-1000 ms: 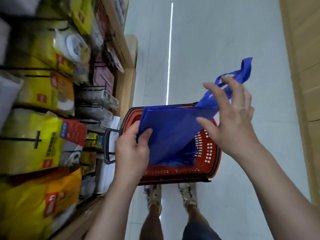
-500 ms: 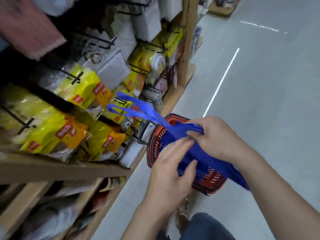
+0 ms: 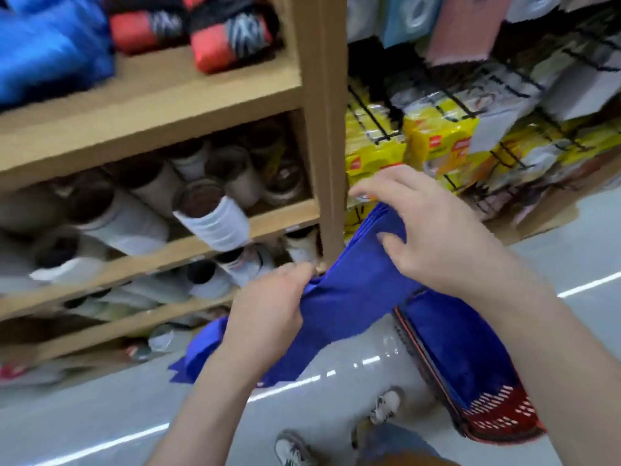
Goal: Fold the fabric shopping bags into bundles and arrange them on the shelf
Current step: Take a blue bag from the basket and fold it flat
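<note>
- Since half a second ago the view has swung from the aisle to the shelf (image 3: 151, 105), and the bag (image 3: 353, 297) has come off the basket (image 3: 497, 415) to sit in front of the post (image 3: 327, 129).
- Both hands have shifted with it: the left hand (image 3: 268, 307), then flat on the cloth, is now a fist around it.
- The bag is blue, bunched into a thick band running from lower left to upper right, held in the air between the hands and near the post.
- The left hand grips the band's middle, fingers wrapped round it; a loose tail hangs below the wrist toward the floor (image 3: 100, 415).
- The right hand (image 3: 433, 237) holds the upper, layered end, thumb and curled fingers pinching the folds.
- The basket stands on the floor at lower right, red, with more blue fabric (image 3: 453, 348) inside.
- On the top shelf, far left, lies a blue bundle (image 3: 50, 45), with red-and-black bundles (image 3: 228, 38) beside it.
- Lower boards carry rolls (image 3: 208, 210) lying on their sides.
- Right of the post hang yellow packs (image 3: 437, 142) on hooks.
- Two shoes (image 3: 292, 449) show at the near edge.
</note>
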